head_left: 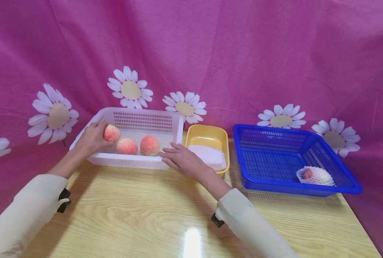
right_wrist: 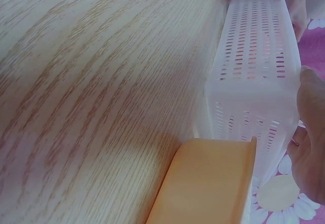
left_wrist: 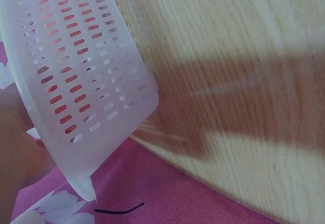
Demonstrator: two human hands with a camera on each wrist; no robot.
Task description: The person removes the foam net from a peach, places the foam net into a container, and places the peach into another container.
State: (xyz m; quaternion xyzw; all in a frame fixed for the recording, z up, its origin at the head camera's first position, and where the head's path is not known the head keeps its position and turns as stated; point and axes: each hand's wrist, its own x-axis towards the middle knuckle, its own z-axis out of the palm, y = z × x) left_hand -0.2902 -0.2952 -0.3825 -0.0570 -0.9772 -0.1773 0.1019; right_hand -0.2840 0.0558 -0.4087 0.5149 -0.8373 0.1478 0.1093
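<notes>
My left hand (head_left: 94, 139) grips a pink and cream peach (head_left: 112, 133) over the left part of the white basket (head_left: 136, 163). Below and beside it, two more peaches, a left one (head_left: 127, 146) and a right one (head_left: 150, 145), lie in that basket. My right hand (head_left: 184, 158) is at the basket's right front corner, fingers extended and holding nothing. Under it, a yellow tray (head_left: 225, 143) contains white foam netting (head_left: 209, 157). In the right wrist view, the right fingertips (right_wrist: 304, 76) are right at the basket's rim.
A blue basket (head_left: 268, 184) stands at the right with one peach in a white foam net (head_left: 315, 176) inside. Behind everything hangs a magenta cloth (head_left: 230, 64) printed with daisies. The wooden table (head_left: 139, 208) ends in a slanting edge at the right.
</notes>
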